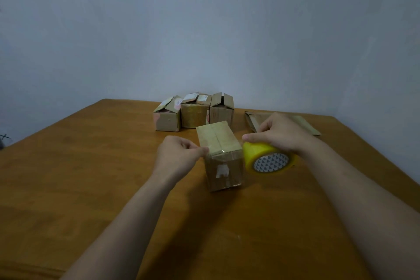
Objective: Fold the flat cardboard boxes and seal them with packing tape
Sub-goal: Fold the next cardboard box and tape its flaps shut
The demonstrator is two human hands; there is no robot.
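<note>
Sealing step: my left grip [179,154] pinches, apparently, the tape end at the box [218,141], mid-tabletop [91,177]; right grip [281,132] grasps the roll [261,152]. Next, I judge: press strip flat, then cut.

1. The left hand [179,154] and the right hand [279,134] are bare.
2. The left forearm [127,223] and the right forearm [363,200] are bare skin along all of their length in view, down to the bottom edge.
3. Both forearms look slim and smooth.
4. The fingers [193,146] are blurred, so nails and fine detail cannot be told.
</note>
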